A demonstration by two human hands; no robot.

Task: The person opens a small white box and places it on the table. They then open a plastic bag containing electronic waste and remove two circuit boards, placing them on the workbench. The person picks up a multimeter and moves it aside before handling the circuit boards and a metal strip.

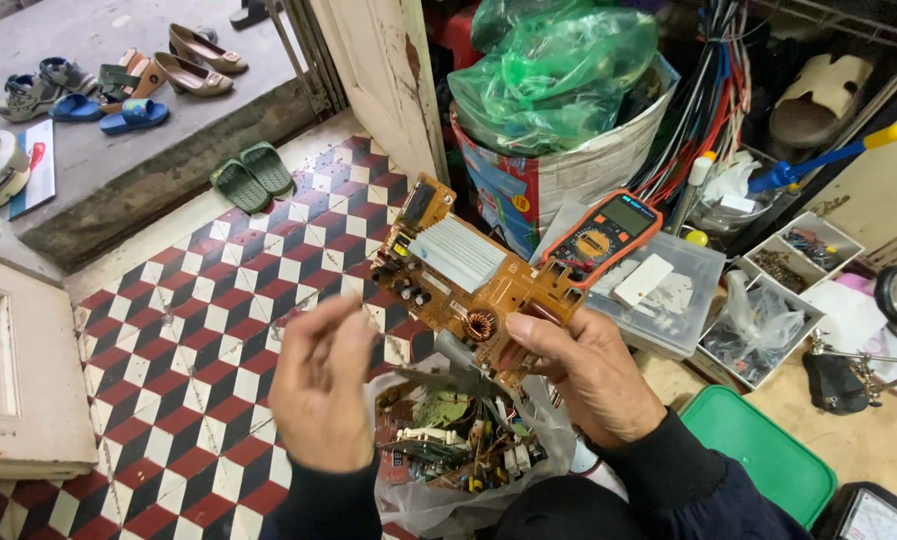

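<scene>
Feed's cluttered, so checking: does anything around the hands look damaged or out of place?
Nothing on the circuit board in the right hand looks broken. The left hand is empty. Loose boards sit jumbled in a plastic bag below; an orange multimeter lies tilted on a clear box.

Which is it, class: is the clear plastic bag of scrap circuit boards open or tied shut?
Open: the clear plastic bag gapes at its mouth, with the scrap circuit boards inside showing uncovered.

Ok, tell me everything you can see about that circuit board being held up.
The circuit board is tan-brown and roughly rectangular, tilted diagonally above the tiled floor. It carries a ribbed silver heat sink, a copper-wound coil, small dark capacitors and a yellow part near its upper end. The right hand grips its lower edge; the left hand hovers open beside it, not touching. It looks used and dusty.
</scene>
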